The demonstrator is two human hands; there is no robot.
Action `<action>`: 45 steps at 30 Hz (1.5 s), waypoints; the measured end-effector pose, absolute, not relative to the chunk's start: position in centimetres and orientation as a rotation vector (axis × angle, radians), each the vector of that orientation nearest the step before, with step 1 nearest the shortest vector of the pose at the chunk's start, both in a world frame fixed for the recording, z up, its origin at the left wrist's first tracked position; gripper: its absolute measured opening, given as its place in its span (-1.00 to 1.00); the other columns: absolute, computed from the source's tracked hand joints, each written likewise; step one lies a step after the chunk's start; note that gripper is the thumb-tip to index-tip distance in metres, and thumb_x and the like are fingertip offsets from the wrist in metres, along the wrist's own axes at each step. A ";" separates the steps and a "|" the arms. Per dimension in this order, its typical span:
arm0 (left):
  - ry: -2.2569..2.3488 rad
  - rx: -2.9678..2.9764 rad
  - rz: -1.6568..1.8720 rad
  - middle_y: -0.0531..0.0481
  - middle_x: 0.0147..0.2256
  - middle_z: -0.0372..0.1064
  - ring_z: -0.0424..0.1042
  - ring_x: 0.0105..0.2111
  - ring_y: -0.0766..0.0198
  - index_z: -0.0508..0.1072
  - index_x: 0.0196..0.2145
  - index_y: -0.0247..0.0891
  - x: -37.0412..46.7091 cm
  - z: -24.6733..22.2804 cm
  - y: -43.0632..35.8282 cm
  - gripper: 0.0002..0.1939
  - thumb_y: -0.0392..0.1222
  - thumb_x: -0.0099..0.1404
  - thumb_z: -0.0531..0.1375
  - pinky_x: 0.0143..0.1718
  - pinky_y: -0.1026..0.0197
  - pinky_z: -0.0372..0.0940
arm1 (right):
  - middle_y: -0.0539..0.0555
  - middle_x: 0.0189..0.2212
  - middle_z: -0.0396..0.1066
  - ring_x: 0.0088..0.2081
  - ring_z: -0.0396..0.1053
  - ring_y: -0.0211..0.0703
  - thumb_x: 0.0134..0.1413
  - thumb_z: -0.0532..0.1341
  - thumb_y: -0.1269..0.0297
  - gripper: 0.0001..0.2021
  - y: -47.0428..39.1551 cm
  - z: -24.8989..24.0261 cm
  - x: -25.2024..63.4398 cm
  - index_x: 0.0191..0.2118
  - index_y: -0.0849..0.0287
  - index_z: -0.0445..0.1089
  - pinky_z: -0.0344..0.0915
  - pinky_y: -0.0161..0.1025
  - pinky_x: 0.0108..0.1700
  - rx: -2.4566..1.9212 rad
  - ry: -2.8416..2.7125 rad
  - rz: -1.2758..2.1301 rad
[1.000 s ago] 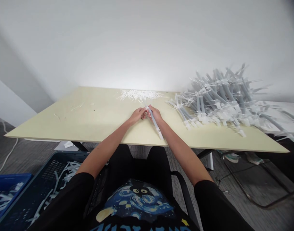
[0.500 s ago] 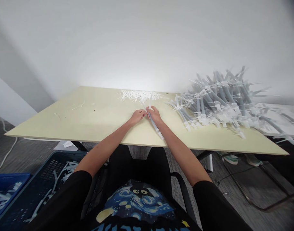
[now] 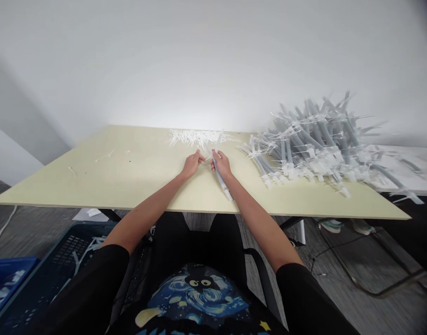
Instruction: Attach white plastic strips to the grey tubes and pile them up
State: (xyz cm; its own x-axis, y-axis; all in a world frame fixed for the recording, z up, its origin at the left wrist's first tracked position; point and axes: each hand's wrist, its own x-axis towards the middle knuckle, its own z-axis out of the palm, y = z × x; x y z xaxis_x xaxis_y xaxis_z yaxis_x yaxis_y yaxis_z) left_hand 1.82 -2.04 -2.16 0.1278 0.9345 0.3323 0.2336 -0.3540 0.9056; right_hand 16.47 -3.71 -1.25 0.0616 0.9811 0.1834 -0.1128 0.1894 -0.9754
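Head view: the right hand (image 3: 220, 164) grips a slim, pale-ended grey tube (image 3: 220, 179).

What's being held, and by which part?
The right hand holds a grey tube near its far end; whether the left hand pinches anything, I can't tell.

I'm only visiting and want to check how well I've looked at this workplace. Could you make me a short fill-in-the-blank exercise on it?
1. The right hand grips a tube whose colour is ____.
2. The big heap of tubes lies toward the ____ end of the table.
3. The thin white strips lie to the ____ of that heap.
4. In height, the dark basket stands ____ than the tabletop.

Missing words: grey; right; left; lower.
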 end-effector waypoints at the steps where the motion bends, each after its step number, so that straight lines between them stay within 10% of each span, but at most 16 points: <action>1: 1.222 1.753 1.292 -0.08 -0.46 0.31 0.27 -0.43 0.27 0.44 -0.45 -0.30 1.7 -2.2 -1.3 -0.42 0.10 0.34 -0.22 -0.33 0.23 0.15 | -0.09 -0.68 0.30 -0.72 0.17 -0.38 0.04 0.13 0.05 -0.66 -3.6 -1.2 16.7 -0.14 0.18 0.26 0.10 -0.44 -0.71 -1.010 -1.143 1.090; 9: 1.679 2.500 0.686 -0.16 0.09 0.17 0.11 0.06 0.01 0.25 0.04 -0.21 1.5 -2.5 2.9 -0.62 -0.11 0.32 -0.10 0.01 -0.07 -0.01 | -0.10 -0.70 0.29 -0.74 0.13 -0.40 0.05 0.12 0.01 -0.68 -3.7 -0.9 17.4 -0.22 0.18 0.25 0.05 -0.45 -0.72 -1.034 -1.068 1.124; 22: 1.538 2.713 0.786 -0.18 -0.07 0.24 0.17 -0.05 0.07 0.28 -0.02 -0.24 -0.1 -2.2 -2.0 -0.66 -0.19 0.35 -0.14 -0.08 0.03 0.03 | -0.07 -0.53 0.34 -0.60 0.30 -0.38 0.03 0.10 0.37 -0.60 -4.5 -0.1 16.8 0.04 0.15 0.23 0.32 -0.38 -0.53 -0.903 -1.030 1.282; 31: 1.600 2.543 0.731 -0.16 -0.15 0.28 0.19 -0.09 0.06 0.40 -0.18 -0.26 -1.1 -2.4 -2.3 -0.69 -0.04 0.32 -0.02 -0.08 0.03 0.04 | -0.18 -0.56 0.35 -0.61 0.29 -0.33 -0.19 0.29 0.34 0.11 -4.7 -0.4 16.9 0.28 0.11 -0.60 0.25 -0.42 -0.62 -0.956 -1.102 1.001; 35: 1.400 2.629 0.698 -0.11 -0.18 0.28 0.23 -0.13 0.11 0.40 -0.20 -0.24 -1.7 -2.3 -2.5 -0.74 -0.04 0.25 0.08 -0.10 0.10 0.08 | -0.11 -0.53 0.38 -0.68 0.20 -0.39 -0.15 0.30 0.25 -0.14 -4.3 -0.5 17.0 0.25 0.19 -0.17 0.14 -0.43 -0.69 -0.962 -1.071 1.031; 38: 1.267 2.668 0.693 -0.07 -0.27 0.30 0.26 -0.21 0.18 0.39 -0.27 -0.25 -1.9 -2.3 -2.4 -0.83 -0.15 0.27 0.05 -0.14 0.14 0.11 | 0.00 -0.50 0.39 -0.68 0.20 -0.42 -0.05 0.23 0.13 -0.62 -4.2 -0.3 17.1 -0.14 0.27 0.31 0.09 -0.43 -0.72 -0.967 -1.064 1.105; 45: 1.274 2.472 0.871 -0.05 -0.34 0.32 0.29 -0.33 0.25 0.35 -0.31 -0.27 -1.7 -2.4 -2.5 -0.86 -0.20 0.23 0.04 -0.26 0.21 0.17 | -0.03 -0.56 0.32 -0.65 0.26 -0.40 0.07 0.16 0.14 -0.78 -4.7 0.3 17.1 -0.37 0.22 0.27 0.18 -0.43 -0.68 -1.010 -0.957 1.216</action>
State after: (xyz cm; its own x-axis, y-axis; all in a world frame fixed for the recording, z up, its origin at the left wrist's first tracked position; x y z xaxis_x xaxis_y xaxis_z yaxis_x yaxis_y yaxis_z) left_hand -1.74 -2.51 -2.37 0.4464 0.7996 0.4018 0.6649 -0.5969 0.4491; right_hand 17.14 -4.68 0.30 0.1066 0.9935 0.0400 -0.2721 0.0678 -0.9599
